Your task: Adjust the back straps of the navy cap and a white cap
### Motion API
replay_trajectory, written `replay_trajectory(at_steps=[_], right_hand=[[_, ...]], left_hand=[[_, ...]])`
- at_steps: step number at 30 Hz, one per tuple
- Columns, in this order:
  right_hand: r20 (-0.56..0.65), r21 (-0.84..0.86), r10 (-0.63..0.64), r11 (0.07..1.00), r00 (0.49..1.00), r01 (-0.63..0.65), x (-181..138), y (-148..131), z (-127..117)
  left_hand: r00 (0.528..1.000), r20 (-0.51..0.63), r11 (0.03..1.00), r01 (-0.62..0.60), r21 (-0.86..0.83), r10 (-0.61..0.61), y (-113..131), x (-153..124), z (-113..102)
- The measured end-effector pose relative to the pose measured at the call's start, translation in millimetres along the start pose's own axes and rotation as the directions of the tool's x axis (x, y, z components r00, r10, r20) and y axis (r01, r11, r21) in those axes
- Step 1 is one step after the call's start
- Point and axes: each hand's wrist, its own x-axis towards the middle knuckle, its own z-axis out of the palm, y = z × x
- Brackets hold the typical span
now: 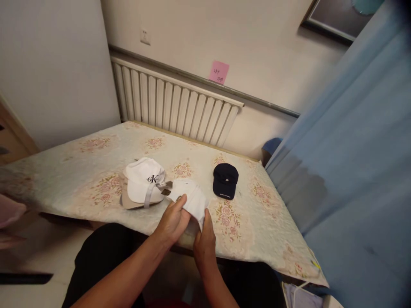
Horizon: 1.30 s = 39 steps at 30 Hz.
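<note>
A: You look partway through handling these caps, I'd judge. Left of centre in the frame, the lettered cap (144,179) sits on the desk (73,169), a beige brim (132,203) showing from under it. Right of centre, the navy cap (225,182) lies by itself, its brim towards you.

B: And the white cap (192,196) is the one in your hands, near the middle of the frame, between those two and over the near part of the desk. That one looks unfinished to me; whether the others need more from you, I can't tell.

A: How are you holding yourself?

B: Your left hand (175,220) comes in from the lower left, forearm slanting, thumb over the white cap. Your right hand (205,241) rises more steeply from the bottom of the frame, fingers along the cap's right edge.

A: So your grip?

B: Pinching the white cap with both: the left at its near side, the right at its right edge. How firmly you squeeze doesn't show. A grey strap (148,196) crosses the lettered cap's brim; I can't tell you which cap it belongs to.
</note>
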Motion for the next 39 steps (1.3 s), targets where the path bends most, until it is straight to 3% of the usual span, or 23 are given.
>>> replay_trajectory(at_steps=[3,10,16,20,23,26,32,37,39], right_hand=[[-0.025,-0.046,-0.004,0.999,1.000,0.003,8,-10,-8],[-0.094,-0.122,-0.146,0.983,0.985,0.134,28,-24,-15],[-0.080,-0.114,-0.116,0.988,0.990,0.107,27,-15,-14],[-0.107,-0.161,-0.144,0.979,0.984,0.126,33,-25,-22],[-0.128,-0.178,-0.202,0.968,0.971,0.178,43,-36,-30],[-0.070,-0.155,-0.265,0.955,0.962,0.252,51,-41,-34],[-0.087,-0.054,-0.219,0.975,0.972,0.215,58,-31,-34],[-0.089,0.000,-0.160,0.987,0.983,0.161,60,-28,-39],[-0.092,0.035,-0.117,0.992,0.989,0.121,61,-28,-40]], left_hand=[[1.000,0.007,1.000,0.012,-0.003,-0.012,-4,-7,6],[0.995,0.061,0.996,0.082,-0.022,-0.081,-12,-15,13],[0.996,0.051,0.997,0.074,-0.002,-0.074,-7,-10,12],[0.995,0.035,0.995,0.094,0.014,-0.094,-8,-14,16],[0.995,0.019,0.991,0.097,0.091,-0.100,-11,-18,19],[0.997,0.005,0.964,0.078,0.255,-0.082,-13,-20,17],[0.998,-0.046,0.803,0.069,0.592,-0.051,-19,-21,-12],[0.983,-0.170,0.801,0.154,0.579,-0.066,-22,-10,-63],[0.964,-0.266,0.779,0.171,0.603,-0.005,-20,-1,-83]])
